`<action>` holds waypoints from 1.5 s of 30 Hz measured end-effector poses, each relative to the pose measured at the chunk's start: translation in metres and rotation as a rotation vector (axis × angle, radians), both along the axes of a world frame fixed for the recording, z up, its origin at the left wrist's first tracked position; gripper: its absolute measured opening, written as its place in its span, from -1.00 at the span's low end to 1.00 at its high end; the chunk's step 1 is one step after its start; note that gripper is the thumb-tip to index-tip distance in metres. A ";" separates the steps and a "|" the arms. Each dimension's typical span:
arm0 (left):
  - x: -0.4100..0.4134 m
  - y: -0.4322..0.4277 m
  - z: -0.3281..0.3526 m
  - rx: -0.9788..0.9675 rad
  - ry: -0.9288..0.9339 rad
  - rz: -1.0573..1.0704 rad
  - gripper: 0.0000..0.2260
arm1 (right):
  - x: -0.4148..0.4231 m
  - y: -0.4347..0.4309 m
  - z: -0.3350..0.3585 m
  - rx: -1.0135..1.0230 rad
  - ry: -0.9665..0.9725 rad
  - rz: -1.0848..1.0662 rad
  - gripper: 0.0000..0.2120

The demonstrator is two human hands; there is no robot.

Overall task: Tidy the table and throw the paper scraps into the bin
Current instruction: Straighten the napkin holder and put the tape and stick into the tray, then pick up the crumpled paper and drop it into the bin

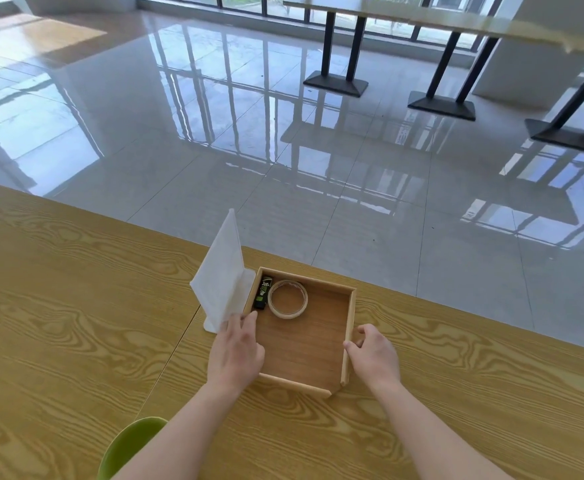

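Note:
A shallow wooden tray (349,327) sits on the wooden table (58,323) near its far edge. Inside it lie a roll of tape (287,298) and a small black and green stick (263,292), both at the far left corner. A white sheet in a stand (221,271) rises upright just left of the tray. My left hand (236,351) rests on the tray's left wall, fingers touching the white sheet's lower edge. My right hand (373,355) grips the tray's right wall. No paper scraps are in view.
A green round rim (127,445), perhaps a bin or chair, shows below the table's near edge at the lower left. Beyond the table lies a glossy tiled floor (283,150) with other tables on black legs (339,46) at the far right.

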State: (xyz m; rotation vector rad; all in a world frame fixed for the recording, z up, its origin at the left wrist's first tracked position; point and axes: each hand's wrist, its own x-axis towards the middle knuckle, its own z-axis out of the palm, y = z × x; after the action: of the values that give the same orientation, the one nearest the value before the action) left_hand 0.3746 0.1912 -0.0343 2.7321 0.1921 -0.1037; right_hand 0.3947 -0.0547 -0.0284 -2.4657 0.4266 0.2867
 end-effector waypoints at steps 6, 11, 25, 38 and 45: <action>-0.001 -0.017 0.018 0.084 -0.004 -0.112 -0.44 | -0.003 -0.004 0.020 -0.025 -0.046 0.041 -0.58; 0.000 -0.034 0.037 0.137 -0.043 -0.209 -0.44 | -0.009 -0.007 0.041 -0.064 -0.055 0.113 -0.53; 0.001 -0.078 0.107 0.240 -0.218 -0.437 -0.44 | -0.048 -0.045 0.108 -0.188 -0.118 0.075 -0.42; -0.008 -0.163 0.194 0.232 -0.431 -0.538 -0.31 | -0.090 -0.112 0.227 -0.356 -0.317 0.064 -0.42; -0.011 -0.226 0.276 0.201 -0.639 -0.521 -0.24 | -0.113 -0.163 0.317 -0.480 -0.499 0.090 -0.37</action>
State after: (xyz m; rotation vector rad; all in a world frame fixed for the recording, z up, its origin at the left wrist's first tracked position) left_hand 0.3637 -0.0349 0.2417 2.7776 -0.7172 0.6669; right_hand 0.2815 -0.2182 0.2884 -2.8951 0.1794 -0.4433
